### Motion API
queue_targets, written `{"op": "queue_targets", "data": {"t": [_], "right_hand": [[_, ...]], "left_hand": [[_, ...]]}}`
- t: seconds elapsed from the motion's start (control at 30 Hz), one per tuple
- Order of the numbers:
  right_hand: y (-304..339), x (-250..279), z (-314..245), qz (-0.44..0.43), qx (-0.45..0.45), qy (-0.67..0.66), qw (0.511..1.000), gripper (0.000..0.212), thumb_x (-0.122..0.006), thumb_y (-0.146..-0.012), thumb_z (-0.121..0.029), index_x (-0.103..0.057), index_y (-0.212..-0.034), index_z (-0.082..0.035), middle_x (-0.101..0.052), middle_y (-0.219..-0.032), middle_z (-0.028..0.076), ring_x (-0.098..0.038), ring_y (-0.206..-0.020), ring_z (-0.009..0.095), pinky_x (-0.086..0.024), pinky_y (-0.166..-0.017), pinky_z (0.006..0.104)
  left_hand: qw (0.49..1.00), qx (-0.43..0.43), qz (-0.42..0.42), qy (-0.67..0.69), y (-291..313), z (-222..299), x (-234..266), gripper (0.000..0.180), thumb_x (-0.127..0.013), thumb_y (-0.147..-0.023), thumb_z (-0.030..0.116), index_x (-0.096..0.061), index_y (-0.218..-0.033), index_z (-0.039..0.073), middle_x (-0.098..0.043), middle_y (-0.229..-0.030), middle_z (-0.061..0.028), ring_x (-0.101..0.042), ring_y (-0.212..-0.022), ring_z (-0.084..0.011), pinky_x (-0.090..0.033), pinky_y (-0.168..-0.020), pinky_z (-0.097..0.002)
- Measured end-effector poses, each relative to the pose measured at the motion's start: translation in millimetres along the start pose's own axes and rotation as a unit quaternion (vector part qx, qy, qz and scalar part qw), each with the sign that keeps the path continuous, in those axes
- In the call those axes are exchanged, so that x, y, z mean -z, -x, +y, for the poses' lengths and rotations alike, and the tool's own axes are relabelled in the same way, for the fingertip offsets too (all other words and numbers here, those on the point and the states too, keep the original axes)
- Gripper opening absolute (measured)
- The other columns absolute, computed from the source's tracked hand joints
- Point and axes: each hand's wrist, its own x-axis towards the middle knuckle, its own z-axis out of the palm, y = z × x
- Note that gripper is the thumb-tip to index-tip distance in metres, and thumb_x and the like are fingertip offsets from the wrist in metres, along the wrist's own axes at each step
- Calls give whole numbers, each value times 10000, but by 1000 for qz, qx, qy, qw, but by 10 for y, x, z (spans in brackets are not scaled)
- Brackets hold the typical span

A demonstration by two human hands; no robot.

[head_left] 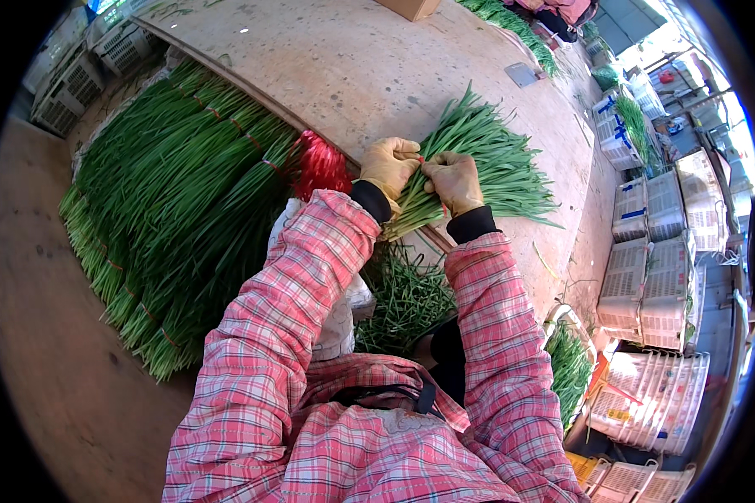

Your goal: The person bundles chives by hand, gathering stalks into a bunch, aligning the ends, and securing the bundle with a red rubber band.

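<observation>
On the board tabletop (pixel 327 59) lies a loose bunch of garlic chives (pixel 491 151), leaves fanned toward the far right and pale stems toward me. My left hand (pixel 388 174), in a yellowish glove, is closed at the bunch's near left side. Close beside it, my gloved right hand (pixel 455 181) pinches over the stems. A thin red tie (pixel 422 159) runs between the fingertips of both hands, above the stems. Left of my left hand hangs a clump of red ties (pixel 320 164). The part of the tie under the bunch is hidden.
A large stack of tied chives (pixel 184 193) fills the left side. Loose green trimmings (pixel 407 293) lie below my hands. White plastic crates (pixel 646 285) line the right side, near a basket of greens (pixel 567 369). Another person (pixel 562 10) is at the far right.
</observation>
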Motion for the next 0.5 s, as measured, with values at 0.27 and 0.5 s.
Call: {"op": "queue_targets", "data": {"t": [0.27,0.5], "right_hand": [[2,-18,17,4,25,34,999,148,-638,-775,-148,-632,-700,-20,-592,-520,56,-554,-463,125,-428,-488,277],[11,-62,95,49,65,60,995,173,-644,-778,-173,-637,-720,-10,-595,-533,101,-593,-502,197,-456,-534,319]], "left_hand": [[999,-9,-6,-46,0,-2,20,194,-596,-816,-28,-618,-1009,-28,-661,-918,-101,-616,-830,-141,-495,-761,-257],[994,-52,-34,-89,-11,-15,62,180,-567,-861,16,-648,-1020,-2,-664,-932,-74,-603,-822,-123,-489,-750,-260]]}}
